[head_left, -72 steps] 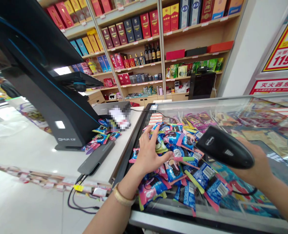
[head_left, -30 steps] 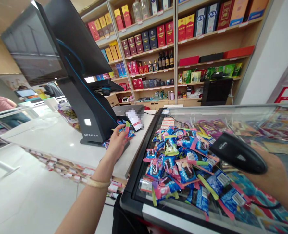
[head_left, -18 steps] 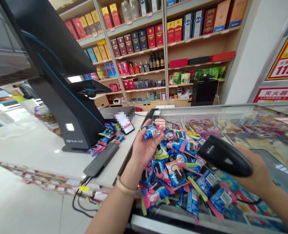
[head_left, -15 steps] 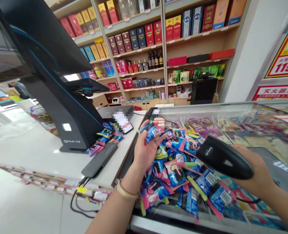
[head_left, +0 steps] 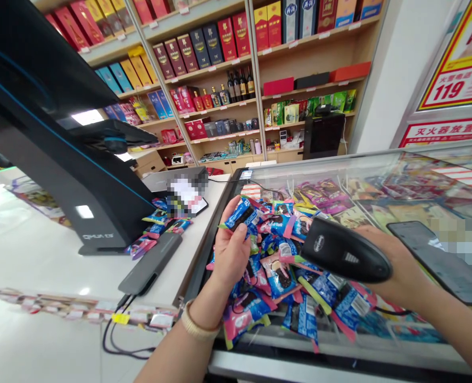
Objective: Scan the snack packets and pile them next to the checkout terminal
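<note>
Between the thumb and fingers of my left hand (head_left: 231, 250) is a small blue snack packet (head_left: 241, 214), its barcode side partly showing. A pile of similar blue and pink snack packets (head_left: 279, 274) spreads under and beside that hand on the glass display case (head_left: 255, 340). My right hand (head_left: 395, 266) is closed round a black barcode scanner (head_left: 345, 250), held over the right part of the pile. The scanner's head points left toward the packet, a gap apart from it. Most of my right fingers are hidden behind the scanner.
A black monitor stand (head_left: 100, 202) rises from the white counter (head_left: 60, 276) at left. Several packets (head_left: 150, 236) and a grey hub with cables (head_left: 151, 266) lie by its base. A phone (head_left: 431, 255) rests on the glass at right. Stocked shelves (head_left: 215, 69) line the back.
My left thumb and fingers have closed more firmly on the packet, which is now turned and tilted differently. The whole view has shifted, with the scanner staying over the pile.
</note>
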A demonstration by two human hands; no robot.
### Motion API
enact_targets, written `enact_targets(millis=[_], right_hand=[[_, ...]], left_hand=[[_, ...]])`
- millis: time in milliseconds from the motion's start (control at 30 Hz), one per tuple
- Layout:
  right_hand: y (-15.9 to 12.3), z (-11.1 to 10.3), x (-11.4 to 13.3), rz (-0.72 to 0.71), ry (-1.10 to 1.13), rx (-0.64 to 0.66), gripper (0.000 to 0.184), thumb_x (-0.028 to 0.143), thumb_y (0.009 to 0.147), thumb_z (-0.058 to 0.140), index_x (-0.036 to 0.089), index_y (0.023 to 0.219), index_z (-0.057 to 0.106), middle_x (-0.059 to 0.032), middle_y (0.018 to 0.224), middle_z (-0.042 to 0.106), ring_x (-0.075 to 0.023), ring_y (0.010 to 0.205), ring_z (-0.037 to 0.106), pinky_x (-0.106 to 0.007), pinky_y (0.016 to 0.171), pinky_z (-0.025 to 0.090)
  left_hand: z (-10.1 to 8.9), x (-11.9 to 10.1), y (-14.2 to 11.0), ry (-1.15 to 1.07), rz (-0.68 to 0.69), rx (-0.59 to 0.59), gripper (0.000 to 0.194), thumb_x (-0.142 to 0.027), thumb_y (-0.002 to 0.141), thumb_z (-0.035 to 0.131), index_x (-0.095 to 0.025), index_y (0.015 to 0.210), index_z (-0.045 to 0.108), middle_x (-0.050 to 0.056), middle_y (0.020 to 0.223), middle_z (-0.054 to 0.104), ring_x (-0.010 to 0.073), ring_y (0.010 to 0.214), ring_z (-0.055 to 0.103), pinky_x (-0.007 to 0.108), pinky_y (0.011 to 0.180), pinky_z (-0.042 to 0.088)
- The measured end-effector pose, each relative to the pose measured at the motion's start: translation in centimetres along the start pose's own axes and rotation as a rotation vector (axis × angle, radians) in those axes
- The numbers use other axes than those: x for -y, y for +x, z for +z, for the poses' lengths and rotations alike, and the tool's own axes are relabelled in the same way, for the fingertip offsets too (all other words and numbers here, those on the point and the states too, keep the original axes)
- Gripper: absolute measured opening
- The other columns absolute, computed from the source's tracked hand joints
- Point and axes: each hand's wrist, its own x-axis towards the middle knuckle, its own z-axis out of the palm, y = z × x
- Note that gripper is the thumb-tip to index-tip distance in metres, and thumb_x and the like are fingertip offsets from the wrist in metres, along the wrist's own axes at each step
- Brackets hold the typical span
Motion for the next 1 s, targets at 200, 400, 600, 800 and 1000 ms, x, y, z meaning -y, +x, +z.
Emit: enact_targets(millis=[200, 400, 600, 800, 1000], right_hand=[[0.2, -0.1, 0.1, -0.01, 0.007, 0.012, 0.007, 0.021, 0.08, 0.061, 0.026, 0.083, 0.065, -0.0014, 0.07, 0.069, -0.0194, 0.062, 0.063, -0.03, 0.056, 0.05], [0.4, -0.3, -0.2, -0.03, -0.019, -0.086, 0.016, 0.027, 0.085, 0.062, 0.029, 0.1, 0.065, -0.0003, 0.073, 0.073, -0.0203, 0.061, 0.067, -0.03, 0.055, 0.052], [0.2, -0.8, -1.9, 0.055, -0.122, -0.176, 0.01, 0.031, 0.084, 0.064, 0.027, 0.092, 0.065, -0.002, 0.071, 0.073, -0.0225, 0.061, 0.07, -0.031, 0.054, 0.053], [-1.5, -0.6, -4.1, 0.179, -0.193, -0.111, 0.021, 0.036, 0.081, 0.066, 0.025, 0.099, 0.069, -0.0053, 0.08, 0.077, -0.0262, 0.072, 0.074, -0.034, 0.063, 0.056], [-3.8, 0.0, -7.1, 0.16, -0.253, -0.111, 0.029, 0.04, 0.082, 0.067, 0.026, 0.108, 0.069, -0.0074, 0.091, 0.078, -0.028, 0.081, 0.075, -0.037, 0.069, 0.055]], left_hand=[[-0.5, 0.4, 0.0, 0.021, 0.023, 0.05, 0.068, -0.039, 0.085, 0.077, -0.034, 0.149, 0.053, 0.007, 0.138, 0.069, 0.0225, 0.131, 0.063, 0.033, 0.111, 0.049], [-2.1, 1.4, 0.6, 0.224, 0.199, 0.1, 0.059, -0.043, 0.093, 0.069, -0.032, 0.149, 0.054, 0.008, 0.142, 0.067, 0.0247, 0.131, 0.063, 0.037, 0.113, 0.049], [-3.1, 0.5, 2.4, 0.938, 0.508, 0.351, 0.051, -0.036, 0.098, 0.061, -0.026, 0.148, 0.055, 0.012, 0.152, 0.057, 0.0274, 0.143, 0.052, 0.046, 0.122, 0.039], [-2.7, 0.1, 2.2, 1.219, 0.454, 0.63, 0.082, -0.056, 0.09, 0.067, -0.026, 0.16, 0.037, 0.016, 0.164, 0.041, 0.0354, 0.153, 0.037, 0.057, 0.127, 0.027], [-4.7, -1.6, 2.5, 1.253, 0.586, 0.304, 0.053, -0.038, 0.098, 0.057, -0.022, 0.148, 0.052, 0.015, 0.148, 0.057, 0.0278, 0.139, 0.054, 0.048, 0.12, 0.04]])
